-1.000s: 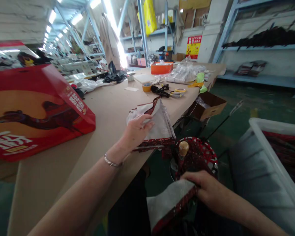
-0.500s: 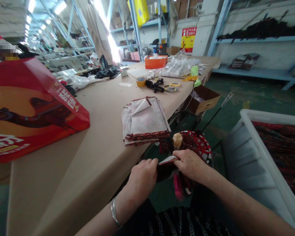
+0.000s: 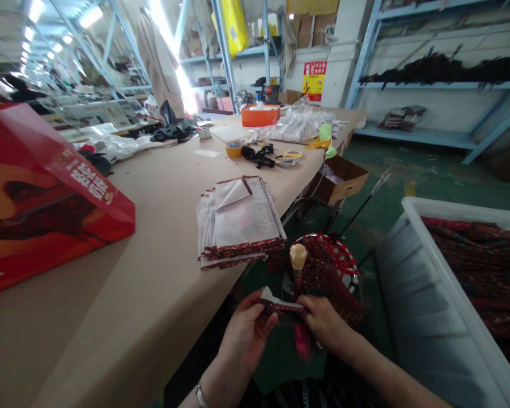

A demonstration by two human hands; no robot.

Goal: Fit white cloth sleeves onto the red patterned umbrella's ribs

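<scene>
Left hand (image 3: 245,331) and right hand (image 3: 325,325) pinch one folded dark-red, white-backed fabric piece (image 3: 277,305), nearer the wearer than the flat white, red-edged fabric stack (image 3: 250,224); stacked pieces seem dealt with, this one not yet.

Cloth pc (image 3: 279,305) btwn both grips (image 3: 245,331) (image 3: 325,323)

Shows bare skin on left hand (image 3: 245,331) and right hand (image 3: 326,322), and up the forearms (image 3: 380,362) behind the grip. Wears a bracelet (image 3: 200,396) on the left wrist, back from the grip: silver-coloured, narrow, smooth, rounded, catching light. Wears black clothing (image 3: 296,395) below the grip, marked with thin, pale, broken lines. Turns plain dark to the right, too dim to tell shape or seams.
</scene>
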